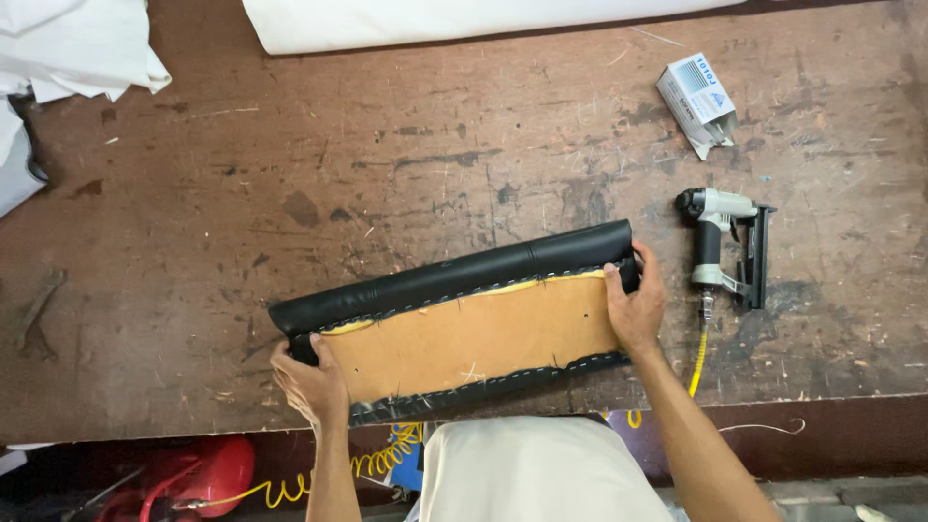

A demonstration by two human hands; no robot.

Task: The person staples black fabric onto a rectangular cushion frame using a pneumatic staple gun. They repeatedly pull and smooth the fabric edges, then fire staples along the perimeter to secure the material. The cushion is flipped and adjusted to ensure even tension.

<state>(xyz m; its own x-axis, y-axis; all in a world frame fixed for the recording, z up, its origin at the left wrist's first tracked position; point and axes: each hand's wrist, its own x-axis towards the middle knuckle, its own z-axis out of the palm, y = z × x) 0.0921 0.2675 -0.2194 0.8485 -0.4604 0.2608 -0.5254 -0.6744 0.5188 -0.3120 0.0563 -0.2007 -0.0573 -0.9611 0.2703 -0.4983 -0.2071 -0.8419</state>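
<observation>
A long upholstered panel (pixel 464 324) lies underside up on the worn brown tabletop (pixel 290 174), close to its near edge and tilted so that the right end sits farther away. Black covering wraps the far edge and both ends; the bare tan board shows in the middle, with a strip of yellow foam visible along the far seam and a row of staples along the covering's edge.

The left hand (pixel 307 382) holds the left end of the panel, its grip closed on the black covering there. The right hand (pixel 636 304) holds the right end, its grip closed over the wrapped corner with the thumb on the board.

A small rectangular box (pixel 696 99), light grey-white with a blue label panel, lies near the far right of the tabletop, one end flap open. Between the box and the panel's right end, a pneumatic staple gun (pixel 727 246) in silver and black rests on its side, just beside the right hand. A yellow coiled hose (pixel 698 362) runs from its handle over the near edge.

White fabric (pixel 464 19) is cut off at the top edge, and more white material (pixel 68 48) at the top left. A red object (pixel 208 469) under the tabletop is partly hidden and hard to identify.
</observation>
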